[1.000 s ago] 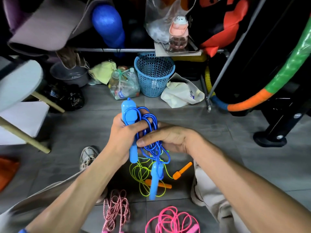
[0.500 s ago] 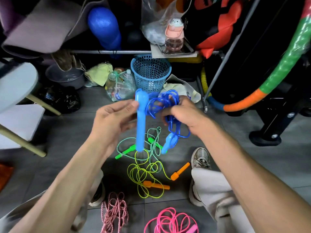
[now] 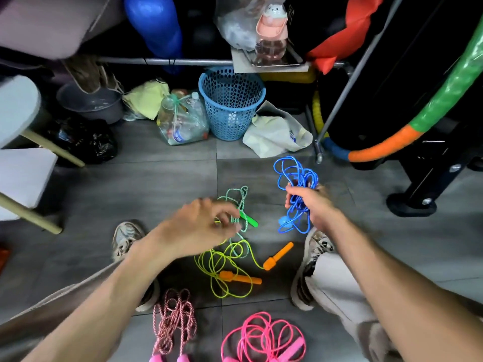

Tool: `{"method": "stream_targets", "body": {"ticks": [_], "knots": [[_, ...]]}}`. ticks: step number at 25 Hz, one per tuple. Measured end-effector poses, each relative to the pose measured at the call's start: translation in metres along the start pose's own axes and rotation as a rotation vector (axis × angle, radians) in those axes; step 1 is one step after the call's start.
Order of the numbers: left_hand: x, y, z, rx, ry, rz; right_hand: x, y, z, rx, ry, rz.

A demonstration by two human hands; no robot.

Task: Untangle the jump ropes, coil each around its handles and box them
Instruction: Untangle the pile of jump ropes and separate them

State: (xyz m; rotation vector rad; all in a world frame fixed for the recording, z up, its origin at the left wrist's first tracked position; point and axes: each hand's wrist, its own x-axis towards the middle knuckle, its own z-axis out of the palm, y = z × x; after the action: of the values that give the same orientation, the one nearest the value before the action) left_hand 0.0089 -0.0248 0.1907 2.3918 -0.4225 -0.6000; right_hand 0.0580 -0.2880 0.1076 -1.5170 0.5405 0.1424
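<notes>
Letting go of the blue handle, the left hand [image 3: 198,226] has dropped away and now hovers blurred, fingers loosely curled and holding nothing, over the green rope [image 3: 236,205] on the floor [image 3: 156,178]. Right hand [image 3: 311,205] grips the tangled blue rope [image 3: 296,184] up beside the right shoe [image 3: 317,246]. Yellow rope [image 3: 222,265] and pink rope [image 3: 261,338] lie nearer.

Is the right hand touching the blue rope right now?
Touching. The head view shows the right hand with fingers curled round the bunched blue rope.
</notes>
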Motion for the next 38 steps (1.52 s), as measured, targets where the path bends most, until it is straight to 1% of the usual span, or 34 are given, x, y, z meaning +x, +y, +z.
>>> {"method": "stream_targets", "body": {"ticks": [1, 2, 3, 4, 5, 7, 9, 11, 14, 15, 16, 17, 19, 20, 21, 23, 24, 26, 28, 29, 32, 33, 36, 37, 38], "knots": [[-0.002, -0.005, 0.008, 0.302, -0.111, 0.033, 0.009, 0.009, -0.002, 0.005, 0.027, 0.007], [-0.005, -0.011, 0.014, 0.485, -0.228, 0.044, 0.02, 0.017, -0.004, -0.011, 0.047, 0.017], [-0.007, -0.018, 0.019, 0.55, -0.328, 0.015, 0.029, 0.026, -0.007, -0.036, 0.059, 0.021], [-0.009, -0.023, 0.024, 0.549, -0.385, -0.025, 0.037, 0.034, -0.011, -0.073, 0.075, 0.023], [-0.01, -0.026, 0.026, 0.531, -0.386, -0.043, 0.045, 0.043, -0.016, -0.118, 0.109, 0.025], [-0.011, -0.03, 0.029, 0.525, -0.307, -0.008, 0.061, 0.064, -0.027, -0.294, 0.218, 0.021], [-0.01, -0.035, 0.032, 0.522, -0.246, 0.047, 0.079, 0.09, -0.041, -0.594, 0.277, 0.043], [-0.011, -0.039, 0.036, 0.529, -0.251, 0.063, 0.094, 0.122, -0.057, -0.878, 0.289, 0.096], [-0.015, -0.046, 0.044, 0.501, -0.289, 0.06, 0.1, 0.149, -0.067, -1.055, 0.323, 0.23], [-0.015, -0.049, 0.046, 0.505, -0.3, 0.055, 0.098, 0.156, -0.064, -1.106, 0.304, 0.294], [-0.016, -0.052, 0.048, 0.508, -0.305, 0.049, 0.093, 0.16, -0.058, -1.156, 0.291, 0.324], [-0.016, -0.054, 0.049, 0.506, -0.307, 0.042, 0.086, 0.166, -0.05, -1.194, 0.299, 0.293], [-0.016, -0.055, 0.049, 0.522, -0.309, 0.041, 0.068, 0.183, -0.028, -1.184, 0.304, 0.12], [-0.017, -0.055, 0.05, 0.514, -0.296, 0.048, 0.059, 0.194, -0.015, -1.142, 0.237, 0.062], [-0.018, -0.053, 0.05, 0.492, -0.276, 0.052, 0.049, 0.204, 0.001, -1.109, 0.115, 0.063], [-0.023, -0.053, 0.049, 0.492, -0.264, 0.073, 0.034, 0.223, 0.034, -1.072, -0.161, 0.162], [-0.026, -0.055, 0.048, 0.495, -0.238, 0.077, 0.027, 0.232, 0.049, -1.021, -0.255, 0.225], [-0.036, -0.065, 0.047, 0.495, -0.194, 0.053, 0.016, 0.244, 0.073, -0.885, -0.337, 0.385], [-0.045, -0.077, 0.044, 0.498, -0.16, 0.078, 0.007, 0.259, 0.087, -0.819, -0.373, 0.506], [-0.048, -0.084, 0.043, 0.472, -0.169, 0.064, 0.0, 0.269, 0.091, -0.857, -0.379, 0.511], [-0.056, -0.099, 0.043, 0.429, -0.149, 0.093, -0.022, 0.292, 0.094, -1.183, -0.35, 0.351], [-0.059, -0.103, 0.043, 0.441, -0.148, 0.111, -0.027, 0.299, 0.097, -1.221, -0.333, 0.32], [-0.06, -0.11, 0.045, 0.492, -0.132, 0.146, -0.034, 0.308, 0.109, -1.103, -0.273, 0.35], [-0.06, -0.109, 0.045, 0.497, -0.129, 0.14, -0.036, 0.31, 0.113, -1.075, -0.268, 0.34], [-0.061, -0.107, 0.045, 0.487, -0.136, 0.123, -0.036, 0.31, 0.116, -1.036, -0.3, 0.333]]}}
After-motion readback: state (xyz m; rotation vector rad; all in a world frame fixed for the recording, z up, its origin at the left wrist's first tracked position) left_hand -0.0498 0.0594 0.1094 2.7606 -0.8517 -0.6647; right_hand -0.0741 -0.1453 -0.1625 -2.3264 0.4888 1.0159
